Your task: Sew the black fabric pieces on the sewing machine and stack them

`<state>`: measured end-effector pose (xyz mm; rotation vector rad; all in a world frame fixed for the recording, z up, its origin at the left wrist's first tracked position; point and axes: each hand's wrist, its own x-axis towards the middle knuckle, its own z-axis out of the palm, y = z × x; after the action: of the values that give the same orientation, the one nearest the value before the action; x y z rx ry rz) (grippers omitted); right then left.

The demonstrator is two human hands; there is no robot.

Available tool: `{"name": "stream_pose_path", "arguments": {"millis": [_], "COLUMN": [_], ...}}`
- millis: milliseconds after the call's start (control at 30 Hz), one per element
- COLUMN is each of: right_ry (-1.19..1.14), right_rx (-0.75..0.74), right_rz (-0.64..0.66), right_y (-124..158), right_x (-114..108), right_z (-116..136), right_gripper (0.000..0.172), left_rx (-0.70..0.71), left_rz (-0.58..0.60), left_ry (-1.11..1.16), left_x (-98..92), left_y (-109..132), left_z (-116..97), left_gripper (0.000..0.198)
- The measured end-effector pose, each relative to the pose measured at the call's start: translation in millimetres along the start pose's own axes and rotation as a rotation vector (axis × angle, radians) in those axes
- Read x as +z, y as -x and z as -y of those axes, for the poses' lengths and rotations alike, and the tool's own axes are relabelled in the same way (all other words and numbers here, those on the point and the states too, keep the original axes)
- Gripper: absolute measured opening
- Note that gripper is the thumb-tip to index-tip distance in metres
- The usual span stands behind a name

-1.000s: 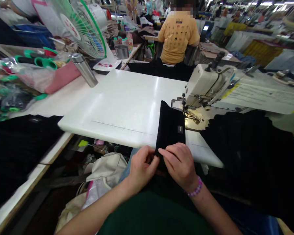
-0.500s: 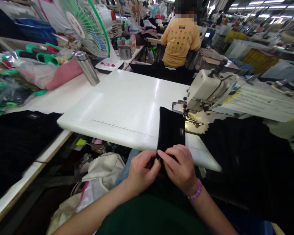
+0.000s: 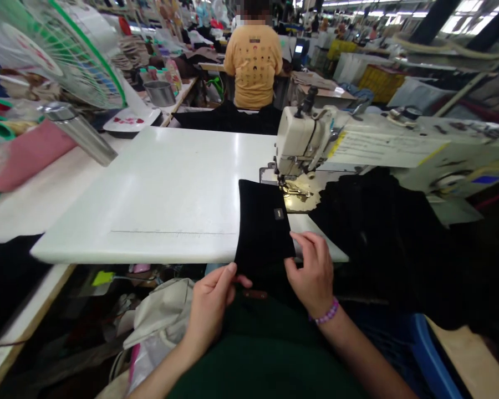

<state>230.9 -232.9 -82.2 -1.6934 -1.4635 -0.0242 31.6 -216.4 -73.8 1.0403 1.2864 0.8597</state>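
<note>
A black fabric piece [image 3: 260, 227] with a small dark label [image 3: 278, 214] lies over the front edge of the white sewing table [image 3: 174, 183]. Its far right corner reaches the presser foot area of the sewing machine [image 3: 301, 138]. My left hand [image 3: 216, 296] pinches the near left edge of the fabric between thumb and fingers. On the opposite side, my right hand [image 3: 314, 271], with a beaded bracelet at the wrist, grips the right edge below the label. The fabric stretches between both hands, and its lower part hangs dark against my lap.
More black cloth [image 3: 382, 221] is heaped right of the machine. At the left stand a steel flask [image 3: 83, 136], a fan [image 3: 66, 55] and a metal cup [image 3: 160, 93]. A person in a yellow shirt [image 3: 253, 66] sits ahead. A blue basket [image 3: 430, 354] is low at the right.
My hands have moved apart from their meeting point at the fabric's near left corner; the right hand now holds the right edge. The fabric is spread wider, and the view has turned right.
</note>
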Motion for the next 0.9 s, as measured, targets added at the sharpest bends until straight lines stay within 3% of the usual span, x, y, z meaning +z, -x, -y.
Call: {"name": "stream_pose_path", "arguments": {"millis": [100, 133, 167, 267, 467, 633, 700, 767, 800, 833, 900], "right_ry": [-0.385, -0.501, -0.593, -0.753, -0.872, -0.859, -0.878, -0.899, -0.908, -0.916, -0.93], "right_rx": [0.529, 0.648, 0.724, 0.81, 0.884, 0.887, 0.888, 0.891, 0.895, 0.9, 0.911], "right_rz": [0.15, 0.212, 0.263, 0.323, 0.286, 0.282, 0.299, 0.32, 0.332, 0.345, 0.369], "right_y": [8.0, 10.8, 13.5, 19.1, 16.0, 11.0, 10.6, 10.1, 9.7, 9.1, 7.3], "right_x": [-5.3, -5.9, -6.1, -5.8, -9.3, -7.9, -8.9, -11.5, -13.0, -14.4, -16.2], "right_z": [-9.6, -10.0, -9.3, -4.3, -3.7, -6.7, -7.6, -8.7, -9.3, -9.8, -10.5], "right_gripper": [0.017, 0.008, 0.013, 0.029, 0.044, 0.041, 0.039, 0.038, 0.037, 0.037, 0.037], "left_rx": [-0.057, -0.076, -0.095, -0.128, -0.085, -0.031, 0.175, 0.525, 0.709, 0.868, 1.074], "left_rz": [0.006, 0.015, 0.025, 0.027, -0.007, -0.033, -0.156, -0.309, -0.322, -0.275, -0.058], "left_ry": [-0.001, 0.0, 0.002, 0.009, -0.031, -0.135, -0.268, -0.449, -0.555, -0.676, -0.932], "left_x": [0.7, 1.6, 2.7, 6.0, 8.2, -3.1, -9.4, -9.8, -6.2, 0.1, 19.5], "left_y": [-0.6, -1.1, -1.8, -4.1, -4.4, -7.3, -9.9, -11.7, -12.1, -12.3, -13.3], "left_z": [10.0, 13.5, 16.8, 23.1, 25.0, 27.0, 21.6, 10.5, 3.4, -3.9, -17.1], "left_gripper": [0.057, 0.057, 0.058, 0.059, 0.059, 0.056, 0.045, 0.026, 0.019, 0.016, 0.021]}}
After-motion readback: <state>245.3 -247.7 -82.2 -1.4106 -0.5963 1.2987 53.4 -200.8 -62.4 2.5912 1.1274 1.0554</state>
